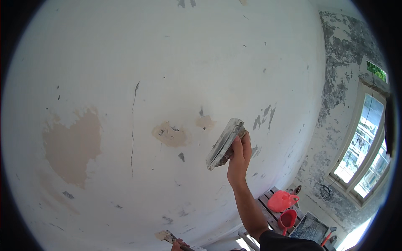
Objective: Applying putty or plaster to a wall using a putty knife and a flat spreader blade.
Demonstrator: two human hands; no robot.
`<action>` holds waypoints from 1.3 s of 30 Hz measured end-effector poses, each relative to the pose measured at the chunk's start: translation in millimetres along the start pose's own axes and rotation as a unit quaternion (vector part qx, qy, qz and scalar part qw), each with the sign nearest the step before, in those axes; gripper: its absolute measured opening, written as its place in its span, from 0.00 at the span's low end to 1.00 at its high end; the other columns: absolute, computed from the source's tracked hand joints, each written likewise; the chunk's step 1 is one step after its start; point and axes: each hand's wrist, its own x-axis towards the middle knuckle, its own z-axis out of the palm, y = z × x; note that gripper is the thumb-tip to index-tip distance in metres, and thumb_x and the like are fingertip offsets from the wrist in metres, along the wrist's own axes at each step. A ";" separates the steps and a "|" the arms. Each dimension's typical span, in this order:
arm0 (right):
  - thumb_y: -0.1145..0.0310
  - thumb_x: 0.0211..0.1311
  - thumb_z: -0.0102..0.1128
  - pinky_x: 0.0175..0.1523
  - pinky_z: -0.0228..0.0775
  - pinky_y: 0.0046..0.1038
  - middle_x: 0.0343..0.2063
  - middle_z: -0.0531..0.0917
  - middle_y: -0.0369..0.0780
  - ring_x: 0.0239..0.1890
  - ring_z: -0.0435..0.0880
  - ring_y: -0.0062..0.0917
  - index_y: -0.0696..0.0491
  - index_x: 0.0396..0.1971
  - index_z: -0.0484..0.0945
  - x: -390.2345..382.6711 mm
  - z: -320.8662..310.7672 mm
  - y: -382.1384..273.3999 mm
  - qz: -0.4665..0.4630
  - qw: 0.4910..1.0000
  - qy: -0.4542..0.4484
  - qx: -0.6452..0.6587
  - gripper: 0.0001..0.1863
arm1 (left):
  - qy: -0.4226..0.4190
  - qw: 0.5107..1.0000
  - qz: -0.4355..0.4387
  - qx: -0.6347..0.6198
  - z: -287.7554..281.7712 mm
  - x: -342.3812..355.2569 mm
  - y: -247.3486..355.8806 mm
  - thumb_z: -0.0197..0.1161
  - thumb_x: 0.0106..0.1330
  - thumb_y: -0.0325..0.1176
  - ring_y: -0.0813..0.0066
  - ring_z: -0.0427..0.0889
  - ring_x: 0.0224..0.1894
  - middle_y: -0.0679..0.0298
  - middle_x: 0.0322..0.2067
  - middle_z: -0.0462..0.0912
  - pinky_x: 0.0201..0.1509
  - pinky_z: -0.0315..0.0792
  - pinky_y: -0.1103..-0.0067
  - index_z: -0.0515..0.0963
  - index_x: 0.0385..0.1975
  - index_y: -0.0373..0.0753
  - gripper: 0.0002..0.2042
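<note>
Noting right arm (249, 205) raised, we see right hand (240, 159) clenched on trowel (222, 145), tilted, before wall (209, 54) right of tan patch (205, 122); left hand (180, 244), low at bottom edge, grasps scraper (170, 236).

Pale-framed window (363, 147), dark coiled cable (326, 193) near its lower corner.

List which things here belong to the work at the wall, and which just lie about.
In use:
long grey smeared tool, in right hand
flat putty-tipped scraper, in left hand
white patched wall

Seemingly lying about:
rounded pink plastic container
red plastic dipper
dark rectangular tray
</note>
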 end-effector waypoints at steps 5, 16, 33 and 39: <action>0.72 0.67 0.57 0.22 0.62 0.16 0.25 0.71 0.33 0.19 0.69 0.11 0.58 0.30 0.63 -27.5 62.2 27.9 -0.064 0.996 -0.012 -0.064 0.11 | 0.018 1.000 -0.013 -0.010 2.2 -8.6 -0.6 0.54 0.73 0.43 0.75 0.71 0.32 0.67 0.29 0.72 0.42 0.67 0.75 0.74 0.42 0.35 0.15; 0.72 0.67 0.57 0.20 0.62 0.20 0.22 0.71 0.36 0.17 0.67 0.12 0.58 0.31 0.63 -19.5 179.3 -1.0 -0.106 0.983 -0.139 -0.059 0.11 | 0.038 0.999 0.004 0.005 -0.1 -17.9 18.2 0.51 0.74 0.43 0.76 0.70 0.31 0.67 0.28 0.71 0.41 0.67 0.76 0.73 0.42 0.35 0.15; 0.75 0.58 0.64 0.18 0.56 0.19 0.18 0.69 0.34 0.16 0.63 0.13 0.56 0.27 0.64 -19.3 127.0 23.9 -0.093 0.975 0.098 -0.174 0.14 | 0.038 0.998 0.026 0.033 -27.6 -13.4 12.8 0.50 0.74 0.42 0.76 0.71 0.31 0.67 0.28 0.72 0.41 0.67 0.76 0.74 0.42 0.35 0.15; 0.72 0.57 0.66 0.22 0.60 0.23 0.21 0.68 0.35 0.19 0.64 0.16 0.57 0.29 0.65 -27.4 167.0 -8.8 -0.148 0.979 -0.104 -0.094 0.15 | 0.037 0.998 0.003 0.046 -8.7 -12.2 20.5 0.52 0.73 0.43 0.76 0.70 0.30 0.68 0.27 0.72 0.40 0.66 0.76 0.74 0.40 0.36 0.14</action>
